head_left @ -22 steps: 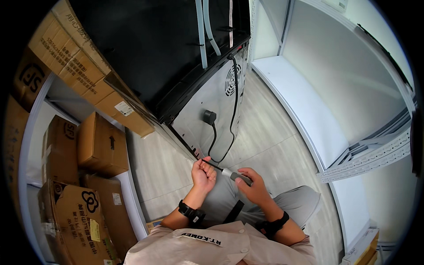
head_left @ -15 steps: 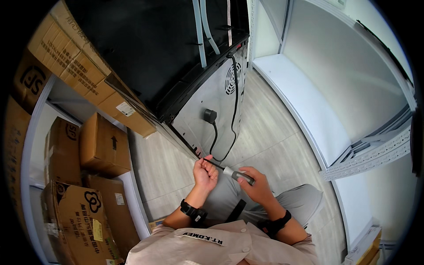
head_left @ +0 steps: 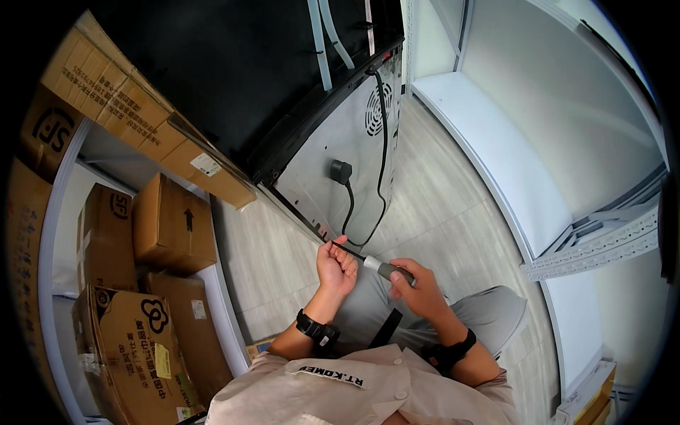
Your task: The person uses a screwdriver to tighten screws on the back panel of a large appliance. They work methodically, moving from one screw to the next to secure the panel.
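**Holding a grey-and-white-handled screwdriver (head_left: 388,270)**

My right hand (head_left: 419,289) is clamping the handle, and the thin dark shaft (head_left: 353,252) is pointing at the low corner of a black-and-grey box-shaped machine (head_left: 301,188). My left hand (head_left: 336,273) is curling around the tip; whether it is gripping, I cannot tell. A black cable (head_left: 383,142) is looping close behind. Brown cardboard boxes (head_left: 173,223) are crowding the left, white shelving (head_left: 496,156) the right.

Grey-handled screwdriver (head_left: 387,270) slants toward the pale panel (head_left: 358,159)
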### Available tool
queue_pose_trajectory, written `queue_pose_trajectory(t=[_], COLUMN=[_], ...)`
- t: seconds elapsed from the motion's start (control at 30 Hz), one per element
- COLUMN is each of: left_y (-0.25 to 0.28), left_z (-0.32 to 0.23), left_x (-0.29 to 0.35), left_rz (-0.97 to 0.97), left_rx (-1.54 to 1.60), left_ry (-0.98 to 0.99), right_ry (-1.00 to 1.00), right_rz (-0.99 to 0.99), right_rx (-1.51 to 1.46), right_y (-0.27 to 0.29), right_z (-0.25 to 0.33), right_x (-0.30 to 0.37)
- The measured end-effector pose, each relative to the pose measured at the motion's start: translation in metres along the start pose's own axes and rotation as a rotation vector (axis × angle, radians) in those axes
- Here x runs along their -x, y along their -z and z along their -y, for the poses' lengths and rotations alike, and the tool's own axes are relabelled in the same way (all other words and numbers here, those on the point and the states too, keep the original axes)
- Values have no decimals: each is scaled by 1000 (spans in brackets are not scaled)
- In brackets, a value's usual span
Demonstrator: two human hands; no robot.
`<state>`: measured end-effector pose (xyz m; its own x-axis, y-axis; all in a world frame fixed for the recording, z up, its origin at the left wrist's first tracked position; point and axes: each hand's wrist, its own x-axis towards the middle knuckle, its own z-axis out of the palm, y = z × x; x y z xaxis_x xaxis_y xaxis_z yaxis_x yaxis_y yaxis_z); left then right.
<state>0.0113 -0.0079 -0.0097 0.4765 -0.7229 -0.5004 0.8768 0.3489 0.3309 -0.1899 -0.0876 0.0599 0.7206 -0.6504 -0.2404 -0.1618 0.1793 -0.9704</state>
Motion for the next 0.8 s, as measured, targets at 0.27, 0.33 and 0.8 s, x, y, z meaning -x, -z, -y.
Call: queue_pose_trajectory(t=[0.27,0.33,0.8], left_y=[-2,-3,-4], left_z=[3,4,9], left_x=[0,2,5], left_rz=[-23,-22,-34], left_rx=[4,-6,-125], left_ry=[-2,0,-85], right_ry=[431,282,132], right_rz=[-52,-55,-92], right_rx=[255,181,80], right_y=[1,0,9], right_z=[0,-8,7], right_x=[-3,-1,3])
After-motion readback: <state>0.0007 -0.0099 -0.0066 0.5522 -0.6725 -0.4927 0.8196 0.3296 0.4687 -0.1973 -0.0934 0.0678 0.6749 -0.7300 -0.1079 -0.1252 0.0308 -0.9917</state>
